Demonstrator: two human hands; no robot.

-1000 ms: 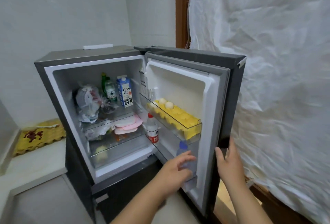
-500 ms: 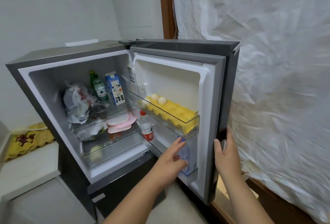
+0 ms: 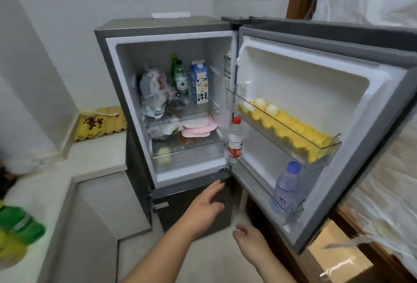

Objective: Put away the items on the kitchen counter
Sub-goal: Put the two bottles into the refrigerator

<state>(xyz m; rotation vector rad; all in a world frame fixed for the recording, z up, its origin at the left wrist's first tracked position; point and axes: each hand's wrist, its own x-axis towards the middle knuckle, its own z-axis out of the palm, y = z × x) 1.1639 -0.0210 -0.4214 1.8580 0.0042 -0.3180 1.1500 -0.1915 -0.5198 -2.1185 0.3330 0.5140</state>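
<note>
Left hand (image 3: 206,206): fingers open, empty, near the freezer door (image 3: 191,206).
Right hand (image 3: 250,241): fingers relaxed, empty.
Advice: the fridge door (image 3: 316,93) stood wide; fetch desk (image 3: 40,194) items next.

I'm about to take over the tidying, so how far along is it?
Done: a blue-capped water bottle stands in the open fridge door's bottom rack. In hand: nothing; the left hand and right hand are empty below the fridge compartment. Left: green bottles lie on the counter at the left edge, blurred, so I can't count them.
</note>
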